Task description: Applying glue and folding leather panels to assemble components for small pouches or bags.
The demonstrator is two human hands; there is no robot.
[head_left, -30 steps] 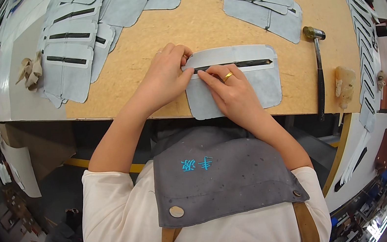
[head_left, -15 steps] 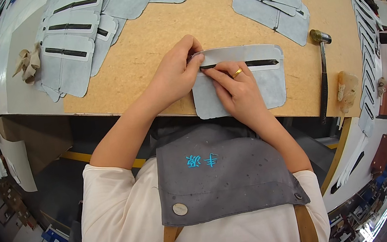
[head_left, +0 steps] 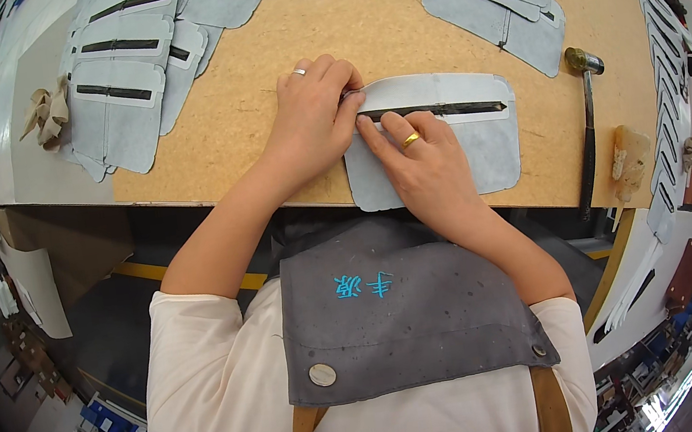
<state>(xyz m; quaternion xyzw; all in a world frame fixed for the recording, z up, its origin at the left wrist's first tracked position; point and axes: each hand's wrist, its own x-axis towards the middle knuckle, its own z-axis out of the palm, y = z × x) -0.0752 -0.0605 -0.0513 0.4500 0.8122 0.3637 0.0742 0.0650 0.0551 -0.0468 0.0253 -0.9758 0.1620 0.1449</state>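
A pale grey panel [head_left: 436, 163] lies on the table in front of me, with a black zipper-like strip [head_left: 459, 107] set in a white border along its upper part. My left hand [head_left: 318, 109] is closed on the panel's upper left corner, thumb on top and the other fingers curled behind. That corner is slightly raised. My right hand [head_left: 427, 160] rests over the panel, fingers bent, tips pressed at the left end of the black strip close to my left thumb. What lies under those fingertips is hidden.
Similar grey panels [head_left: 120, 119] are heaped at the left, and more panels [head_left: 504, 17] overlap at the back right. A hammer [head_left: 588, 124] lies right of my work, beside a yellowish translucent block [head_left: 628, 159]. A crumpled beige cloth [head_left: 47, 116] sits at the far left.
My right fingertips have shifted slightly up and left along the strip, and the hand has straightened. More of the back of my left hand shows. The panel sits almost where it was.
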